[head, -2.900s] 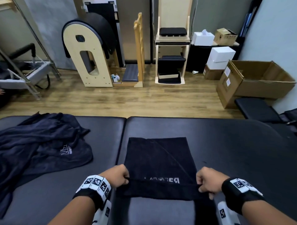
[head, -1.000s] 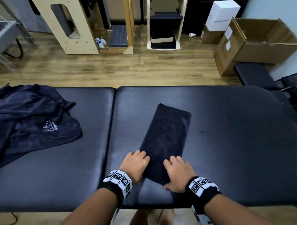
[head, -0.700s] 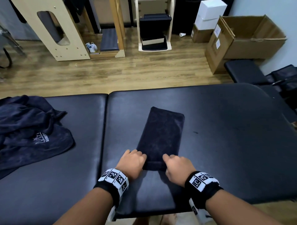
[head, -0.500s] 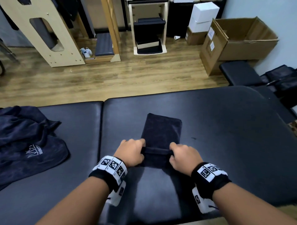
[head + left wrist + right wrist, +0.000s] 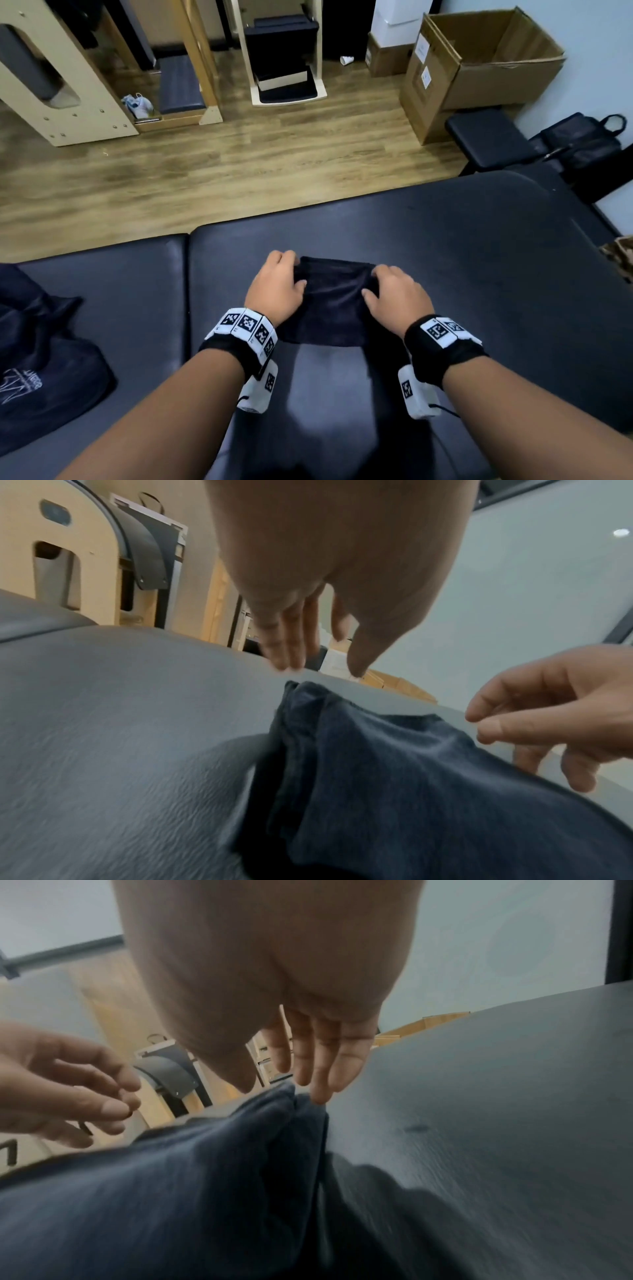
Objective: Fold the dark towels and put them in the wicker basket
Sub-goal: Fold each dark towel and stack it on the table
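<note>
A small folded dark towel [image 5: 329,308] lies on the black padded table [image 5: 479,274], doubled over into a short rectangle. My left hand [image 5: 293,269] rests at its far left corner and my right hand [image 5: 371,282] at its far right corner. In the left wrist view the left hand [image 5: 320,666] has straight fingers just above the towel [image 5: 394,777]. The right wrist view shows the right hand [image 5: 284,1088] with straight fingers touching the towel's [image 5: 171,1191] far corner. Neither hand holds cloth. A woven brown edge [image 5: 621,255] at the far right may be the wicker basket.
A heap of unfolded dark towels [image 5: 41,359] lies on the table's left section. Beyond the table are a wooden floor, wooden exercise frames [image 5: 68,85], an open cardboard box [image 5: 479,68] and a black stool [image 5: 489,137].
Both hands carried the towel's near edge forward onto its far edge, halving its length, then straightened their fingers and let the edge go.
</note>
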The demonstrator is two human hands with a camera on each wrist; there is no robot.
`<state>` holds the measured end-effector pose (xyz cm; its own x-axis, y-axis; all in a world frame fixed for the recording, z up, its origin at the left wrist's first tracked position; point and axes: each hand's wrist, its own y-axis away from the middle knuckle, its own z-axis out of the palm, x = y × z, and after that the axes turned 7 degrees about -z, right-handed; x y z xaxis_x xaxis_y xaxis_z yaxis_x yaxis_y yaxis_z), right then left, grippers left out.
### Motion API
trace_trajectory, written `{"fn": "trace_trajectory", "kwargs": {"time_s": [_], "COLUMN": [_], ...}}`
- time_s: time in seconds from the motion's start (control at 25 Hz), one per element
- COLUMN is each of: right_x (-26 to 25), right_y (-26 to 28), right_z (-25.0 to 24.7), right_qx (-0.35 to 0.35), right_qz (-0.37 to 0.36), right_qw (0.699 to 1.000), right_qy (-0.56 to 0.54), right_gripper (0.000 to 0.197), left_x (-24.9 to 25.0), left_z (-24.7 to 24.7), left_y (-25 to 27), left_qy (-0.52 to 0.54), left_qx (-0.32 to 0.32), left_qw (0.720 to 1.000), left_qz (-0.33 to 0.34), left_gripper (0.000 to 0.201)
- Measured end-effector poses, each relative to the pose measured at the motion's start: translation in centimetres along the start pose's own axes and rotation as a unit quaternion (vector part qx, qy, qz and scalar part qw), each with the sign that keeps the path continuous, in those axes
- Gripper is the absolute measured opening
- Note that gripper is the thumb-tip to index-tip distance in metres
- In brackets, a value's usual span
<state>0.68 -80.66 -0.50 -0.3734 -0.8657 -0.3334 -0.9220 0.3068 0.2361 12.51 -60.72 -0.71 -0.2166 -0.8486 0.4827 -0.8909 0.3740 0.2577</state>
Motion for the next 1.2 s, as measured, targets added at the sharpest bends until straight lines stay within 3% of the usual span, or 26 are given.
{"fn": "trace_trajectory", "kwargs": {"time_s": [0.12, 0.2, 0.36, 0.44, 0.6, 0.68, 0.92, 1.2], "right_x": [-0.2, -0.4, -0.2, -0.2, -0.4, -0.6, -0.3, 4.1], "right_y": [0.9, 0.4, -0.4, -0.2, 0.0, 0.2, 2.3, 5.6], "right_z": [2.1, 2.7, 2.5, 2.3, 3.0, 3.2, 2.8, 0.7], "right_qx": [-0.050, -0.041, -0.016, 0.015, -0.009, -0.033, -0.088, -0.060], "right_qz": [0.054, 0.134, 0.162, 0.169, 0.197, 0.214, 0.220, 0.226], "right_qw": [0.996, 0.983, 0.977, 0.974, 0.968, 0.962, 0.952, 0.944], "right_qy": [-0.048, -0.116, -0.135, -0.151, -0.153, -0.168, -0.192, -0.232], "right_gripper": [0.049, 0.052, 0.018, 0.013, 0.041, 0.048, 0.015, 0.008], "left_x": [-0.6, -0.6, -0.7, -0.6, -0.1, 0.0, -0.9, 1.8], "left_z": [0.7, 0.7, 0.9, 1.2, 1.6, 1.8, 3.6, 6.7], "left_y": [0.2, 0.1, -0.2, -0.5, -0.4, -0.2, 1.0, 4.5], "left_qy": [-0.104, -0.092, 0.046, 0.105, 0.002, -0.001, 0.050, 0.177], "left_qx": [-0.102, -0.111, -0.038, -0.014, -0.090, -0.104, -0.173, -0.204], "left_qw": [0.985, 0.980, 0.996, 0.993, 0.984, 0.979, 0.967, 0.947], "left_qz": [-0.092, -0.140, -0.072, -0.054, -0.153, -0.173, -0.182, -0.172], "left_gripper": [0.047, 0.048, 0.023, 0.017, 0.043, 0.043, 0.044, 0.031]}}
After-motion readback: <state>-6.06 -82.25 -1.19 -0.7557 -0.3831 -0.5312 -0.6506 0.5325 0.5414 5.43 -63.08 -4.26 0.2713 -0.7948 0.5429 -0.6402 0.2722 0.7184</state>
